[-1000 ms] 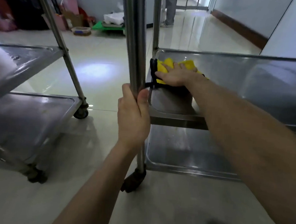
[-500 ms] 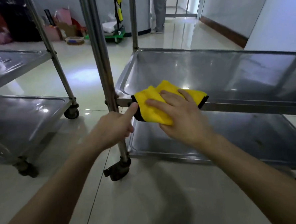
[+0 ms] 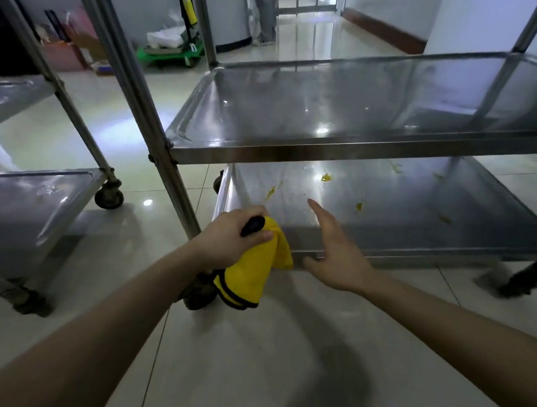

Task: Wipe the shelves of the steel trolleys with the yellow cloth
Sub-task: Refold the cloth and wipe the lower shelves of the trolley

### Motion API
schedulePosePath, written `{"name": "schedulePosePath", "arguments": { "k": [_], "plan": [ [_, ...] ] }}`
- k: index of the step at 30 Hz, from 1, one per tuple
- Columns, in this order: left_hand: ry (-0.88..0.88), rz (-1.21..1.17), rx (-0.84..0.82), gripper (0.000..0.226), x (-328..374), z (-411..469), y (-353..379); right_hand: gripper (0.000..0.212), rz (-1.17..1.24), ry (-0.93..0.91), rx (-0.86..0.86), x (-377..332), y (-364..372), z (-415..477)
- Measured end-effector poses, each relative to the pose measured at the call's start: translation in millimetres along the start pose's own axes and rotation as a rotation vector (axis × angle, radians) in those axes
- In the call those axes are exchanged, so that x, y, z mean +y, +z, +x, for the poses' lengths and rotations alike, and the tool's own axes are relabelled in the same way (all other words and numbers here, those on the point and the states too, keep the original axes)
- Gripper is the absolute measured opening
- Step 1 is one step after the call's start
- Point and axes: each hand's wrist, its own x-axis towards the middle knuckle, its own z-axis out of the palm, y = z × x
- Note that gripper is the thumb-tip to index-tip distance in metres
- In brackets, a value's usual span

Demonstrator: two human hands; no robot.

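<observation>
The yellow cloth (image 3: 257, 265) is gripped in the left hand (image 3: 230, 235), bunched at its top inside the curled fingers (image 3: 244, 213); the rest hangs below the fist, in front of the near corner of the steel trolley's lower shelf (image 3: 417, 218) and apart from it. The right hand (image 3: 339, 258) is held just beside the cloth, its fingers (image 3: 318, 211) straight and slightly spread over the shelf's front edge. Yellow spots (image 3: 326, 177) are seen scattered on this shelf. A second trolley (image 3: 24, 213) is seen at the left.
</observation>
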Motion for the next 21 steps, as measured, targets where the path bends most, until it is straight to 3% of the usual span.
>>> {"name": "schedulePosePath", "arguments": {
  "k": [3,4,5,7,8,10,12,14,17,19,21],
  "plan": [
    [-0.024,0.035,-0.125,0.009,-14,1,-2,0.131,0.069,0.157,-0.287,12,12,9],
    [-0.032,0.024,-0.146,0.008,-18,1,-4,0.123,0.084,0.188,-0.348,14,17,13],
    [-0.038,0.002,-0.155,0.008,-22,3,-5,0.102,0.085,0.201,-0.381,16,21,15],
    [-0.048,-0.035,-0.167,0.011,-31,5,-8,0.042,0.034,0.185,-0.387,21,25,22],
    [-0.064,-0.034,-0.16,0.011,-36,7,-9,0.024,0.009,0.184,-0.378,25,25,25],
    [-0.094,-0.003,-0.08,0.018,-48,15,-9,0.016,0.006,0.208,-0.338,28,15,34],
    [-0.169,-0.029,0.118,0.027,-60,30,-5,0.012,0.047,0.202,-0.206,28,1,51],
    [-0.294,-0.141,0.317,0.038,-66,44,-1,0.019,-0.016,0.213,-0.055,28,-2,76],
    [-0.359,-0.106,0.311,0.066,-76,56,11,0.075,-0.31,0.348,-0.101,39,25,94],
    [-0.311,0.028,0.153,0.056,-83,50,27,0.087,-0.486,0.361,-0.096,47,58,84],
    [-0.319,0.036,0.012,0.026,-96,31,42,0.081,-0.536,0.277,-0.066,45,91,73]
  ]
}}
